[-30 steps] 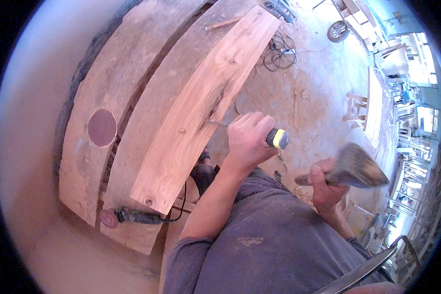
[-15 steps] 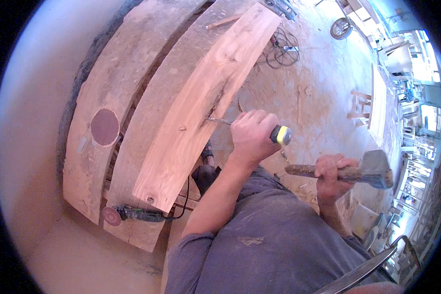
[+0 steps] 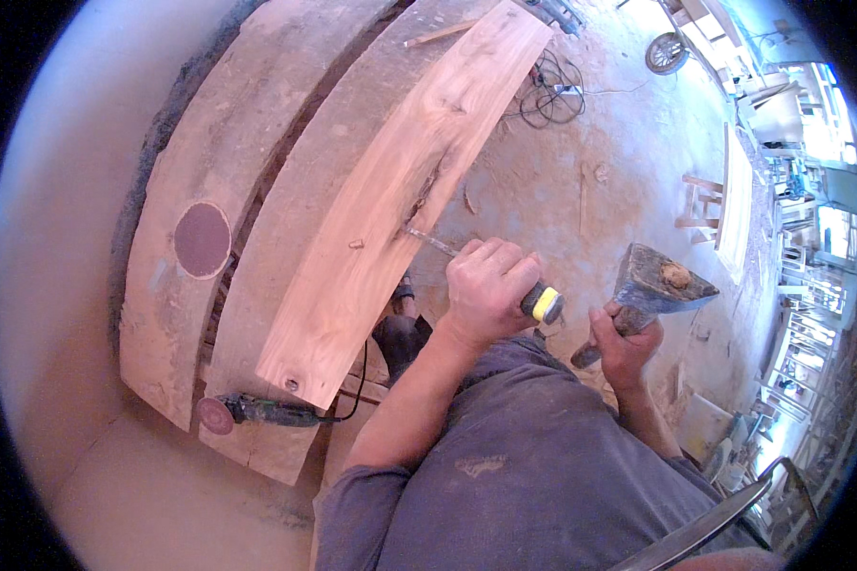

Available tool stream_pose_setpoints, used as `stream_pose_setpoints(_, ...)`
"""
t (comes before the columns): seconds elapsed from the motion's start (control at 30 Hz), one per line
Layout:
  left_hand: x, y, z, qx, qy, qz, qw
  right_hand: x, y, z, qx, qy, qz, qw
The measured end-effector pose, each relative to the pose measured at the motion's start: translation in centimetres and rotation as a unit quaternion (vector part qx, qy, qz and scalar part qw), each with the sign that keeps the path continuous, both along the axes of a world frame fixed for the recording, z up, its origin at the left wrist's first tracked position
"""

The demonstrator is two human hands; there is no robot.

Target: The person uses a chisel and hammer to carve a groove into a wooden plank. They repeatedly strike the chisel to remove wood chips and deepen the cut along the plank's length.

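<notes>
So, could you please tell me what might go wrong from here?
A glancing blow from the broad-headed tool in the right hand could catch the left hand, which grips the chisel. The chisel's tip meets the board beside a dark flaw, so the wood might split there. Jolts could also shift the angle grinder lying at the board's end.

A dusty T-shirt (image 3: pixel 562 447) in dark grey-violet is being worn, its cloth being creased over the front and marked by pale smudges. A small, pale emblem (image 3: pixel 483 464) is being displayed on it. The upper arms are being covered by short sleeves (image 3: pixel 367 490); the left hand (image 3: pixel 490 288) and right hand (image 3: pixel 627 344) are being left bare. Below, dark legwear (image 3: pixel 398 338) is being partly hidden by the shirt's hem.
</notes>
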State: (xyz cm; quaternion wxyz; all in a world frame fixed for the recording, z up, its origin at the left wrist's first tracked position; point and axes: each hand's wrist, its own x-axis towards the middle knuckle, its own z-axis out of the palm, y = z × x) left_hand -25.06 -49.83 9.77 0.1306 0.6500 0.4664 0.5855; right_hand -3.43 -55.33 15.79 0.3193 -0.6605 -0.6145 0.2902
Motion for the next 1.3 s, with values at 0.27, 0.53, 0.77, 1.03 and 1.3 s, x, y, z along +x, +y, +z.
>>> stream_pose_setpoints(0.27, 0.0, 0.1, -0.4, -0.027, 0.011, -0.004, 1.0, -0.1, -0.2, 0.2, 0.013, -0.006, 0.003, 1.0)
stream_pose_setpoints(0.53, -1.7, 0.1, 0.3, -0.036, 0.024, -0.084, 0.995, -1.2, 0.9, 3.0, 0.115, 0.161, -0.008, 0.98)
stream_pose_setpoints(0.77, -0.9, -0.8, -0.3, 0.012, -0.035, 0.045, 0.998, -2.4, 3.1, 7.1, 0.226, 0.218, 0.094, 0.945)
stream_pose_setpoints(1.03, -0.4, 1.7, 0.7, -0.133, 0.011, -0.012, 0.991, -2.6, 2.9, 7.0, 0.244, 0.301, 0.105, 0.916)
stream_pose_setpoints(1.3, -1.5, 1.6, 1.0, -0.063, -0.027, 0.029, 0.997, -2.9, 1.7, 1.8, -0.107, -0.107, -0.002, 0.989)
